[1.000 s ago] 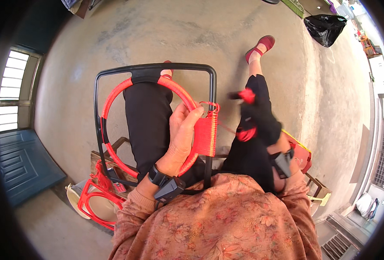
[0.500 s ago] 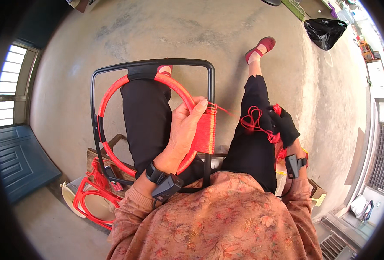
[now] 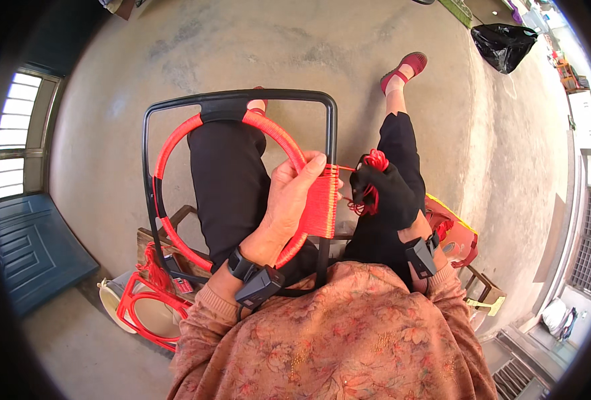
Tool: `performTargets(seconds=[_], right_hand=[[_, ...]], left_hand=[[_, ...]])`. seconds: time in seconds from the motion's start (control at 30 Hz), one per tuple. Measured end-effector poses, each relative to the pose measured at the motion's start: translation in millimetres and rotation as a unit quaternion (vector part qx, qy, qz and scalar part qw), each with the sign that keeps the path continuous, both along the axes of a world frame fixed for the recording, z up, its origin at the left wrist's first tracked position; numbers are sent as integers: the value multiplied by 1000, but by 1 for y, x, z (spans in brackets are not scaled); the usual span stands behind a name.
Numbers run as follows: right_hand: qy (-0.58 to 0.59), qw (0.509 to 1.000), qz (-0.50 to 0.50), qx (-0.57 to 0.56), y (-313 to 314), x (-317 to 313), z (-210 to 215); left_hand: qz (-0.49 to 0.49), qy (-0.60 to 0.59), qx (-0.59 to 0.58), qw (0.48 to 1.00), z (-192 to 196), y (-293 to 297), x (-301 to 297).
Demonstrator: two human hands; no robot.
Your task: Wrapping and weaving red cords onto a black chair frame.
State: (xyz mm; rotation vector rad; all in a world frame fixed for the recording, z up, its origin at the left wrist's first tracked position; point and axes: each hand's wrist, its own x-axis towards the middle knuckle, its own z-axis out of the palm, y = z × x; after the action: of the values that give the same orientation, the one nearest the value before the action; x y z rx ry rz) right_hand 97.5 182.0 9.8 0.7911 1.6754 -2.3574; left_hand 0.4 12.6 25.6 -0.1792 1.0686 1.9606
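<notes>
A black metal frame (image 3: pixel 333 127) with a ring (image 3: pixel 175 139) set in it lies across my lap; red cord is wound round most of the ring. Between ring and right-hand bar runs a dense red cord wrapping (image 3: pixel 321 207). My bare left hand (image 3: pixel 285 193) is closed on the ring and the top of this wrapping, thumb over it, some fingers behind. My right hand (image 3: pixel 389 190), in a black glove, is closed round a bundle of red cord (image 3: pixel 375 160), just right of the bar. A short strand joins the bundle to the wrapping.
At my lower left, a red wound frame (image 3: pixel 135 303) leans by a pale bucket (image 3: pixel 112 303), with loose red cord (image 3: pixel 152 267) above. A red container with a yellow rim (image 3: pixel 459 233) stands by my right wrist. A black plastic bag (image 3: pixel 504 47) lies far right.
My right hand has moved left with the cord bundle, up close to the bar. The strand to the wrapping has become shorter. The left hand keeps its grip, shifting slightly with the frame.
</notes>
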Motion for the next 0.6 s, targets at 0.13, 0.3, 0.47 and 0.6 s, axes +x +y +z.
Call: performTargets(seconds=[0.13, 0.3, 0.47, 0.6], right_hand=[[15, 982, -175, -66, -14, -14, 15], [-28, 995, -19, 91, -16, -30, 27], [-66, 992, 37, 98, -9, -26, 14], [-58, 991, 50, 108, -14, -18, 11]], left_hand=[[-35, 31, 6, 999, -5, -1, 1], [-43, 41, -20, 998, -1, 1, 2], [-60, 69, -62, 994, -9, -3, 5], [-63, 70, -77, 993, -14, -7, 10]])
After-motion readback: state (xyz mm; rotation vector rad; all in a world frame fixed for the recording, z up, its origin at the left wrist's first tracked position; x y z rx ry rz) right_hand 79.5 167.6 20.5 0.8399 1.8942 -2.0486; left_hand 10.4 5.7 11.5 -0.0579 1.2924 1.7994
